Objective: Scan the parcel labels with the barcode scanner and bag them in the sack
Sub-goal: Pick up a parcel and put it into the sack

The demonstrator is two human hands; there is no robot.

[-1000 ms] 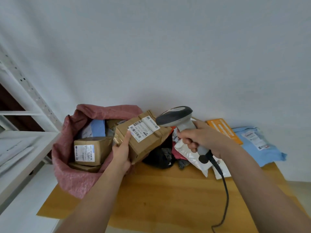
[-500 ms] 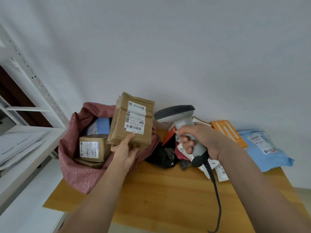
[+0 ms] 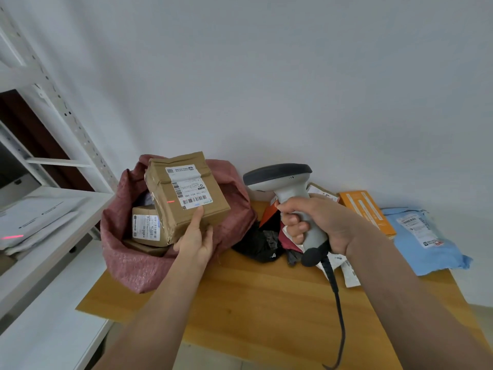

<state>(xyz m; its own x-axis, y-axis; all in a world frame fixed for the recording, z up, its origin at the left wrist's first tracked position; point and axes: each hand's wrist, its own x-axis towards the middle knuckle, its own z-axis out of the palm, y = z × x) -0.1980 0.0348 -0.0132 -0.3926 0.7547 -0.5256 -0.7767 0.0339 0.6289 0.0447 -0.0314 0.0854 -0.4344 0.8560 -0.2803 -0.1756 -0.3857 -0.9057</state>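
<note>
Pink woven sack (image 3: pixel 149 263) stands open on the worktop (image 3: pixel 266 303), with two labelled cardboard boxes (image 3: pixel 146 227) inside; what lies beneath them is hidden. Above the sack's mouth the left hand (image 3: pixel 196 243) grips a brown parcel (image 3: pixel 186 198), now tilted further left than half a second ago. Right of the sack, the right hand (image 3: pixel 314 222) clasps the barcode scanner (image 3: pixel 288 188); a red line crosses the parcel.

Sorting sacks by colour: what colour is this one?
Dusty pinkish red, a woven sack; the head view shows it.
</note>
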